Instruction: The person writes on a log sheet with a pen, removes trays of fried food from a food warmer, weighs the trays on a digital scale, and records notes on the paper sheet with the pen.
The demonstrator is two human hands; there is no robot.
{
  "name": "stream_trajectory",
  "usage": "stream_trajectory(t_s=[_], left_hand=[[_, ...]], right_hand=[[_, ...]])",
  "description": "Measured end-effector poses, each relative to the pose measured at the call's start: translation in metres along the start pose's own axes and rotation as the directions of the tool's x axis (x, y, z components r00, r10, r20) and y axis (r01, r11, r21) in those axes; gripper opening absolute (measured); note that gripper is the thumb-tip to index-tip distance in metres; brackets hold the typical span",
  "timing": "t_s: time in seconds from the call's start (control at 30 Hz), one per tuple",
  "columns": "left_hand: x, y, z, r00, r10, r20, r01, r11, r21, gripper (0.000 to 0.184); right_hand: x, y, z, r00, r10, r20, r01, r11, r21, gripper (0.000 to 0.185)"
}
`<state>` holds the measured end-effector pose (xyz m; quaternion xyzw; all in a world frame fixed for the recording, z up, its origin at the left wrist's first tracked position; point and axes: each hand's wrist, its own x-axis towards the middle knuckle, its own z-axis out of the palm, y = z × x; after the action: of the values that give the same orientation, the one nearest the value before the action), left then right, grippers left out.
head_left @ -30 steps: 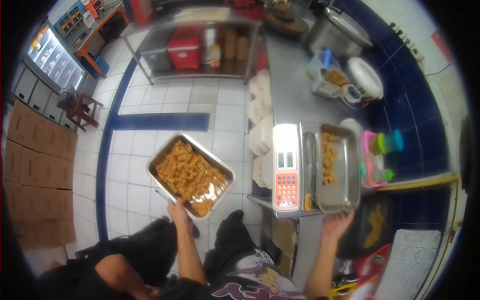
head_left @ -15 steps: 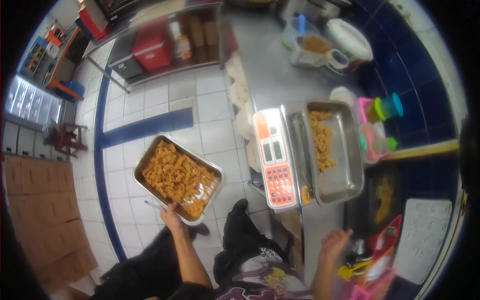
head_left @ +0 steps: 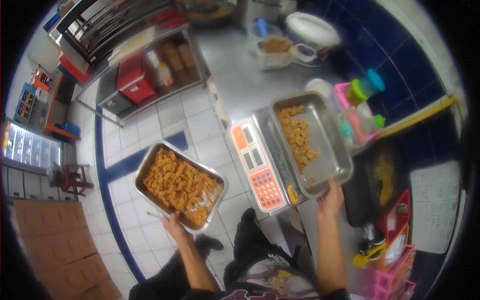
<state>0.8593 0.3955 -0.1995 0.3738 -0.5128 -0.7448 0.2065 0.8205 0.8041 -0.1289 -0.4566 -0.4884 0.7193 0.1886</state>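
My left hand grips the near edge of a deep metal tray, holding it up over the floor, slightly tilted. Browned, fried-looking food pieces fill most of this tray. A thin metal rod sticks out beside that hand; its other end is hidden. My right hand closes on the near rim of a second metal tray, its thumb over the edge. Similar pieces lie along this tray's left side. The second tray rests on a digital scale with an orange keypad.
Tubs with food stand farther back on the steel counter. Pink baskets with cups line the blue tiled wall. A black tray and a yellow-handled tool lie on the right. Cardboard boxes stand at left.
My right hand has moved forward from above the counter's near side and taken hold of the second tray's rim. The view has turned; my left hand still holds its tray.
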Motion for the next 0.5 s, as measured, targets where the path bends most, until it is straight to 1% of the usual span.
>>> stream_trajectory(t_s=[0.03, 0.07, 0.1, 0.13, 0.17, 0.23, 0.27, 0.3, 0.33, 0.37, 0.43, 0.47, 0.5], left_hand=[[-0.007, 0.010, 0.005, 1.000, 0.003, 0.023, -0.003, 1.000, -0.006, 0.044], [-0.015, 0.016, 0.009, 0.999, 0.014, 0.032, -0.014, 1.000, -0.004, 0.044], [-0.019, 0.028, 0.008, 0.999, 0.018, 0.047, -0.018, 1.000, -0.005, 0.044], [-0.021, 0.034, 0.004, 0.995, 0.055, 0.083, -0.059, 0.997, 0.048, 0.042], [-0.031, 0.047, 0.008, 0.990, 0.077, 0.116, -0.086, 0.993, 0.075, 0.041], [-0.032, 0.049, -0.004, 0.977, 0.106, 0.183, -0.117, 0.992, 0.052, 0.043], [-0.037, 0.052, -0.008, 0.964, 0.125, 0.236, -0.148, 0.985, 0.084, 0.046], [-0.042, 0.058, -0.010, 0.944, 0.137, 0.301, -0.178, 0.977, 0.114, 0.049], [-0.047, 0.061, -0.012, 0.914, 0.154, 0.374, -0.199, 0.976, 0.085, 0.053], [-0.055, 0.064, -0.007, 0.879, 0.164, 0.448, -0.217, 0.974, 0.070, 0.056], [-0.117, 0.098, 0.014, 0.798, 0.104, 0.593, -0.131, 0.991, 0.003, 0.061], [-0.127, 0.102, 0.011, 0.771, 0.010, 0.637, -0.043, 0.998, 0.037, 0.061], [-0.136, 0.111, 0.003, 0.743, -0.074, 0.665, 0.028, 0.996, 0.080, 0.062]], right_hand=[[0.006, 0.004, -0.006, 0.993, -0.098, 0.059, 0.090, 0.989, 0.121, 0.027], [0.003, -0.001, -0.012, 0.993, -0.113, 0.044, 0.106, 0.984, 0.140, 0.027], [-0.012, -0.012, -0.015, 0.991, -0.135, 0.025, 0.127, 0.971, 0.202, 0.026], [-0.022, -0.022, -0.023, 0.988, -0.154, -0.001, 0.149, 0.952, 0.267, 0.027], [-0.033, -0.028, -0.042, 0.984, -0.174, -0.042, 0.179, 0.940, 0.289, 0.027], [-0.065, -0.030, -0.099, 0.991, -0.131, -0.011, 0.130, 0.961, 0.243, 0.029], [-0.080, -0.027, -0.139, 0.982, -0.167, -0.086, 0.184, 0.946, 0.267, 0.029], [-0.099, -0.020, -0.183, 0.994, -0.081, -0.073, 0.096, 0.966, 0.239, 0.030], [-0.122, -0.015, -0.229, 0.998, 0.006, -0.062, 0.007, 0.975, 0.220, 0.031], [-0.149, -0.003, -0.274, 0.987, -0.012, -0.159, 0.053, 0.964, 0.259, 0.031], [-0.217, 0.019, -0.352, 0.980, 0.028, -0.197, 0.013, 0.979, 0.203, 0.028], [-0.257, 0.029, -0.382, 0.948, 0.061, -0.311, -0.009, 0.986, 0.167, 0.029], [-0.294, 0.042, -0.411, 0.927, 0.070, -0.369, 0.011, 0.977, 0.212, 0.029]])
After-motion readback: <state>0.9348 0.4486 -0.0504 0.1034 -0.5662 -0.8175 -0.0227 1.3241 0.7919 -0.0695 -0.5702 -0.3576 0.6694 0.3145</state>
